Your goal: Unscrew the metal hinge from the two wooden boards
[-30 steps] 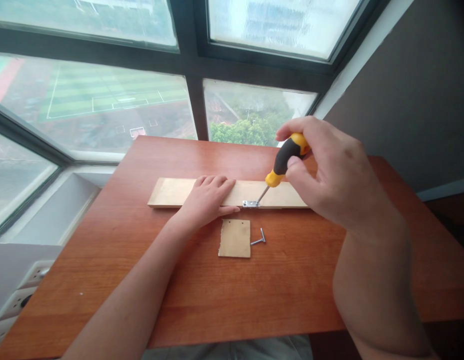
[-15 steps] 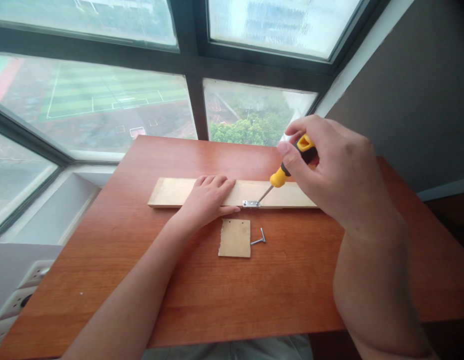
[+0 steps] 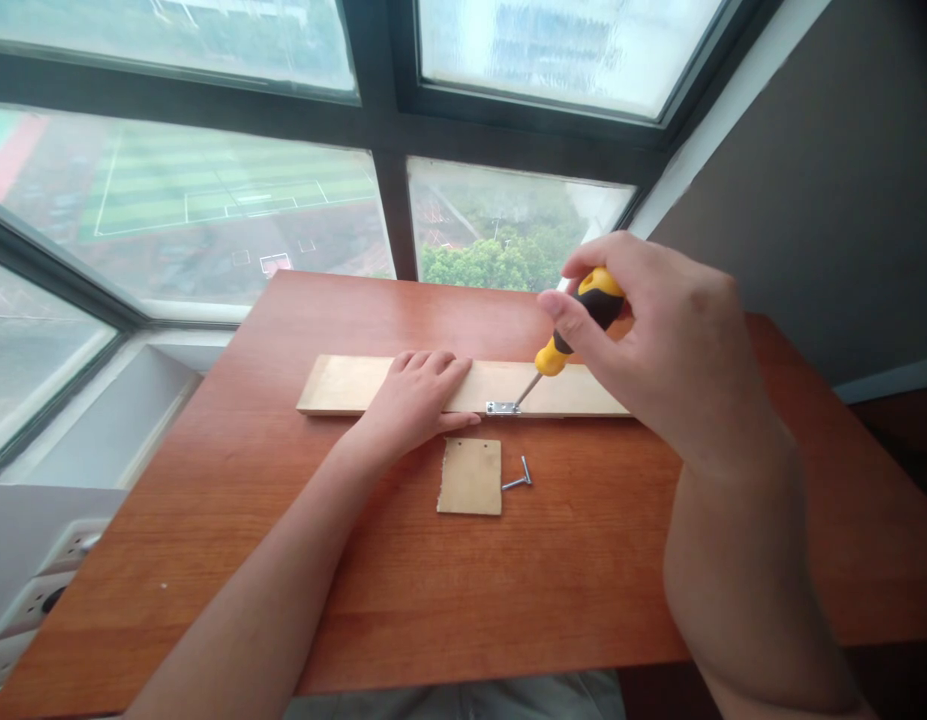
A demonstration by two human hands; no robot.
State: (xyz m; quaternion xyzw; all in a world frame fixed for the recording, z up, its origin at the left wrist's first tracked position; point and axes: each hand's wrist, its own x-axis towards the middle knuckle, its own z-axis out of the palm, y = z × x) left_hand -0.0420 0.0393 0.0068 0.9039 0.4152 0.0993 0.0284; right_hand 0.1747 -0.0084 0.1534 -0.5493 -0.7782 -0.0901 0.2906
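Note:
A long pale wooden board (image 3: 343,385) lies across the reddish-brown table (image 3: 463,590). My left hand (image 3: 414,400) rests flat on the board, fingers together, pressing it down. My right hand (image 3: 658,335) grips a yellow-and-black screwdriver (image 3: 575,325), whose tip meets a small metal hinge (image 3: 502,407) at the board's near edge. Just in front of the hinge lies a small square wooden piece (image 3: 470,476) with two holes along its far edge. Two loose screws (image 3: 518,477) lie beside it on the right.
Large windows (image 3: 208,210) rise behind the table's far edge, and a dark wall (image 3: 830,190) stands at the right. A white power strip (image 3: 35,600) sits below the table's left side.
My right hand has rolled the screwdriver handle between its fingers, shifting slightly over the hinge. The left hand, board and small pieces have stayed in place.

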